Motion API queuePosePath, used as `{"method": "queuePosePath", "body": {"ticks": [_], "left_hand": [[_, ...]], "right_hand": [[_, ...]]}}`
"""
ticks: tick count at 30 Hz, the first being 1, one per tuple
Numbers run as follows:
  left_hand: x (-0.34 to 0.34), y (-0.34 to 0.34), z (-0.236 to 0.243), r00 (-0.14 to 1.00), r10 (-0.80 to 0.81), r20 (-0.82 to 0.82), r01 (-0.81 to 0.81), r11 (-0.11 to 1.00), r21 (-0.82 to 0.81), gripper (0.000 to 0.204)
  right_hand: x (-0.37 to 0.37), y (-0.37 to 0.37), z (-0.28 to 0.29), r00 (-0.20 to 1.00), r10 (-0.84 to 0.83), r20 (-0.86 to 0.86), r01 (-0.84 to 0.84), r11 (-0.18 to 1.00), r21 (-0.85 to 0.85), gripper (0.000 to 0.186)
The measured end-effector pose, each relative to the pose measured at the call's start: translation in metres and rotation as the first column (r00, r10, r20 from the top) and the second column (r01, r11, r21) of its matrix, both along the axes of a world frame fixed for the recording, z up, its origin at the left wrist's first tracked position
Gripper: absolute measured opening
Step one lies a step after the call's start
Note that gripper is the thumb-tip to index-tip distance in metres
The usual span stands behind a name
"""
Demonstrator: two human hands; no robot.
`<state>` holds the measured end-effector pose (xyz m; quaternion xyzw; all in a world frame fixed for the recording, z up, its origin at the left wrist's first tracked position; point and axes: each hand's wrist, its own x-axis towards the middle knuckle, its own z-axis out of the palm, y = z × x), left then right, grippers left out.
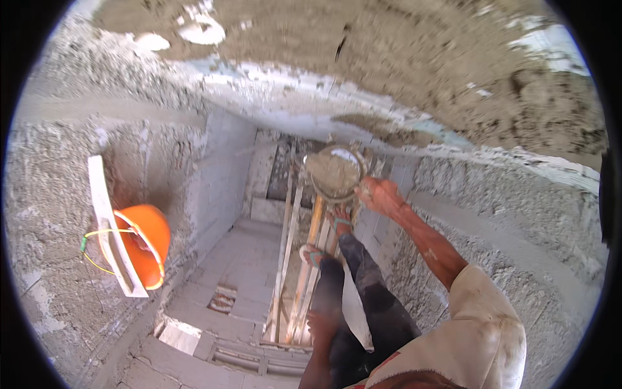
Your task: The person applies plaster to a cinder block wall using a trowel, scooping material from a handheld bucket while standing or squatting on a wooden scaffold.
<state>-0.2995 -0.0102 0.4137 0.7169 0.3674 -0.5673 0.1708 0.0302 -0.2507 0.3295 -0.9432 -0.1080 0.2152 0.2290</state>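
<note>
A round pan (pixel 324 175) of wet grey mortar sits at the far end of narrow wooden planks. My right hand (pixel 380 196) is closed at the pan's right rim, arm stretched forward; whatever its fingers wrap is hidden. Low beside my left leg hangs my left hand (pixel 319 324), its fingers blurred and partly out of sight. Both my feet, in sandals (pixel 313 255), stand on the planks (pixel 302 292), just short of the pan. A pale patch (pixel 343 154) shows at the pan's far inner edge; I cannot tell what it is.
Left, an orange bucket (pixel 152 236) lies tilted, with a long pale strip (pixel 110 227) across its mouth. Rough plastered walls (pixel 505 207) rise on both sides. A mortar-smeared surface (pixel 421 58) spans the far side. Below the planks, a grey block floor (pixel 243 259) has openings.
</note>
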Motion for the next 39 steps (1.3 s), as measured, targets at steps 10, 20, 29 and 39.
{"method": "queuePosePath", "body": {"ticks": [10,20,29,39], "left_hand": [[0.048,0.080,0.001,0.896,0.006,0.444,0.157,0.931,-0.330,0.066],[0.076,0.076,0.014,0.799,0.092,0.594,0.134,0.936,-0.326,0.062],[0.046,0.043,0.015,0.935,0.018,0.355,0.088,0.956,-0.280,0.069],[0.042,-0.024,0.014,0.998,-0.061,0.005,0.061,0.998,-0.001,0.103]], "right_hand": [[-0.024,0.026,0.421,0.947,0.317,0.057,-0.316,0.882,0.350,0.033],[0.047,-0.129,0.562,0.835,-0.337,-0.435,0.477,0.837,0.268,0.023],[-0.020,-0.153,0.567,0.770,-0.622,0.139,0.509,0.732,0.453,0.032],[-0.081,-0.114,0.031,0.875,-0.313,-0.368,0.241,0.943,-0.230,0.042]]}}
